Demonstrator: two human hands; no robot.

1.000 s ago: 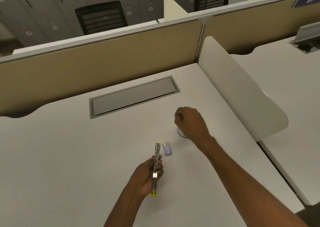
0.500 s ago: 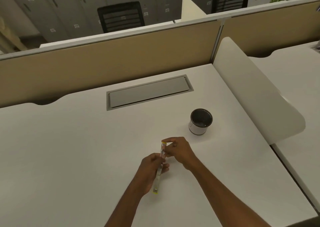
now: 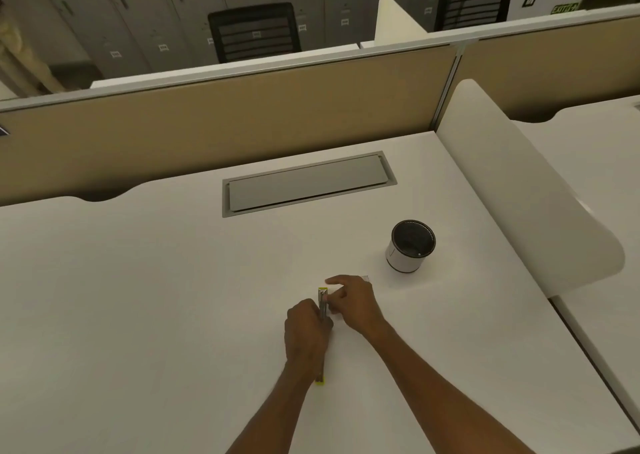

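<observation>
Head view shows both hands meeting low on the white surface (image 3: pixel 156 297), working on a slim grey metal tool with yellow ends (image 3: pixel 323 304). The left hand (image 3: pixel 304 329) wraps its curled fingers round the middle of the tool and holds it lengthwise, pointing away from the body, one yellow end showing beyond the knuckles and the other below the wrist. The right hand (image 3: pixel 356 306) comes in from the side; its thumb and bent fingers pinch the upper part of the tool while the index finger lies straighter above. The step in hand looks like opening or loading the far end of the tool, though the exact part being worked is too small to tell. A small pale object (image 3: pixel 365 277) peeks out just beyond the right hand, and a white cylindrical cup with a dark inside (image 3: pixel 408 249) stands upright, apart, to the right. The next move probably calls for a steady left grip while the right fingertips pull or slide the piece along the tool's length without twisting it.
</observation>
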